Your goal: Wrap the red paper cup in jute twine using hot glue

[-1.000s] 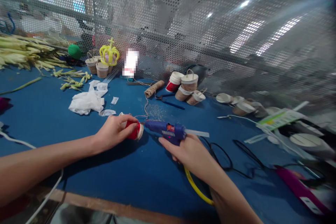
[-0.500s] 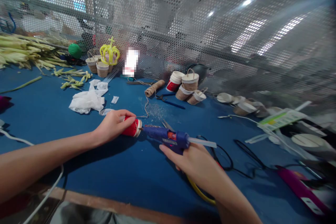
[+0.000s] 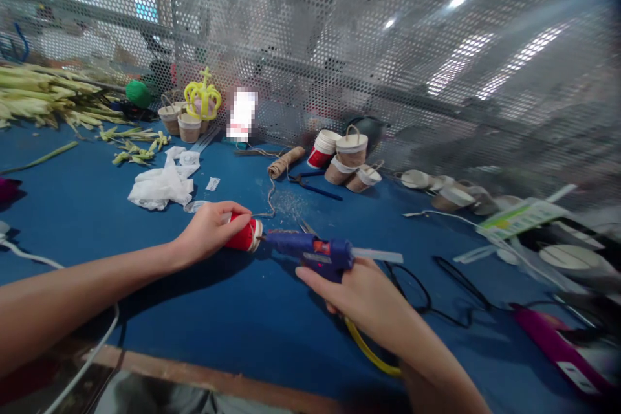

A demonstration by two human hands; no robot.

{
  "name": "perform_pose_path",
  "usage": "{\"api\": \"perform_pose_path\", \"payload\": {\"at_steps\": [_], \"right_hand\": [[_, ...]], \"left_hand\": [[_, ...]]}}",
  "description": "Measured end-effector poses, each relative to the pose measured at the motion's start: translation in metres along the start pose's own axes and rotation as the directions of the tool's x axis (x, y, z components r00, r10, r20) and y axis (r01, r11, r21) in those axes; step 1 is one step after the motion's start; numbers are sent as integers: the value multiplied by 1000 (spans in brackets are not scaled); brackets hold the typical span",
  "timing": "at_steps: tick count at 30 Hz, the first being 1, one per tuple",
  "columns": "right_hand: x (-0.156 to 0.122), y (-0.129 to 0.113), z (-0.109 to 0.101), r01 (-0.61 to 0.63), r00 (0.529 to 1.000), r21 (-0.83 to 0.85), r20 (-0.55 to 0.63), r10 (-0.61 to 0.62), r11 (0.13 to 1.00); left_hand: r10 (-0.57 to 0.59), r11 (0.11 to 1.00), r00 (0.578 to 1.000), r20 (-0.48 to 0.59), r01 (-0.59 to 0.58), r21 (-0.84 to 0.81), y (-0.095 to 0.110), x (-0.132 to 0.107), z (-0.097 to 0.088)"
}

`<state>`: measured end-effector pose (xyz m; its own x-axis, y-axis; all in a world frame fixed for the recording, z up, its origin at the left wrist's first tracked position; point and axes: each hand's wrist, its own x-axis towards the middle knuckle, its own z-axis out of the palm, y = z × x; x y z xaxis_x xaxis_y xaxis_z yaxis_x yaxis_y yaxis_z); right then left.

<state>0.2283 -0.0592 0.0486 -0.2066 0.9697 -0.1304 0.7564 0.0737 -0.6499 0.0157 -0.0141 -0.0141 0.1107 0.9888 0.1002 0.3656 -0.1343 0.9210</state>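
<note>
My left hand point(image 3: 206, 231) is wrapped round a small red paper cup point(image 3: 244, 235) that lies on its side on the blue table point(image 3: 252, 323). My right hand point(image 3: 361, 294) grips a blue glue gun point(image 3: 313, 250), and a clear glue stick juts from the gun's back end. The gun's nozzle points left and touches the white rim of the cup. A yellow cord point(image 3: 369, 352) runs out from under my right wrist. A strand of brown twine point(image 3: 269, 200) trails from the cup toward the back of the table.
A twine spool point(image 3: 285, 162) and several twine-wrapped cups point(image 3: 350, 158) stand behind. Crumpled white paper point(image 3: 160, 186), green stalks point(image 3: 46, 98), a yellow crown point(image 3: 202, 97) and more cups lie at the left. Black cables point(image 3: 436, 288) and a purple tool point(image 3: 557, 349) lie right. Perforated metal mesh point(image 3: 369, 45) closes the back.
The glue gun and my right hand have shifted a little to the right and toward me. The nozzle stays at the cup's rim. My left hand has turned the cup slightly.
</note>
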Motion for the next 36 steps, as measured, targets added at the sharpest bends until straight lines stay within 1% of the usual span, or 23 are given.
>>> {"api": "perform_pose_path", "payload": {"at_steps": [1,3,5,6,8,10,12,14,17,20,23,25,27,29,31,32,33,34,36], "right_hand": [[1,0,-3,-38,999,53,1,38,998],[6,2,-10,-47,998,132,-31,52,990],[14,8,-18,-5,993,168,-113,24,986],[19,12,-21,10,985,176,-172,20,984],[32,22,-26,5,961,251,-269,64,968],[47,30,-29,-14,948,343,-294,122,939],[62,39,-31,-76,940,397,-277,198,915],[76,47,-31,-123,928,391,-280,245,912],[92,63,-32,-183,908,336,-302,289,924],[103,76,-33,-189,902,238,-342,265,953],[106,74,-33,-162,899,135,-388,203,977],[102,61,-28,-122,910,90,-388,148,988],[91,42,-19,-61,942,67,-326,80,996],[77,20,-7,1,982,78,-189,14,997],[66,1,7,55,998,137,-31,-51,989],[61,-6,13,110,990,218,67,-127,970],[59,-12,19,143,977,295,111,-182,945],[57,-16,23,151,960,375,165,-226,915],[57,-22,30,111,936,518,234,-265,848]], "left_hand": [[19,1000,1000,-11,-18,12,0,0,0],[60,998,997,-38,-59,36,-1,-1,-2],[111,992,991,-69,-106,70,0,-2,-3],[139,987,987,-81,-132,90,0,-3,-4],[197,974,976,-92,-184,130,1,-5,-5],[240,962,967,-87,-225,157,1,-6,-5],[269,951,960,-77,-252,178,2,-8,-6],[295,939,953,-67,-277,203,3,-10,-7],[326,917,945,-35,-307,256,6,-13,-8],[341,901,940,-6,-325,287,5,-14,-8],[371,886,929,0,-354,299,2,-14,-7],[407,870,914,6,-389,301,-1,-14,-6],[452,848,892,21,-437,301,-1,-15,-6],[500,816,865,39,-486,313,0,-17,-6],[559,768,827,58,-543,338,3,-21,-6],[594,736,802,72,-577,354,4,-23,-6],[629,697,772,97,-614,370,5,-24,-6],[663,652,737,133,-655,381,6,-26,-5],[718,568,667,196,-725,389,5,-27,-4]]}}
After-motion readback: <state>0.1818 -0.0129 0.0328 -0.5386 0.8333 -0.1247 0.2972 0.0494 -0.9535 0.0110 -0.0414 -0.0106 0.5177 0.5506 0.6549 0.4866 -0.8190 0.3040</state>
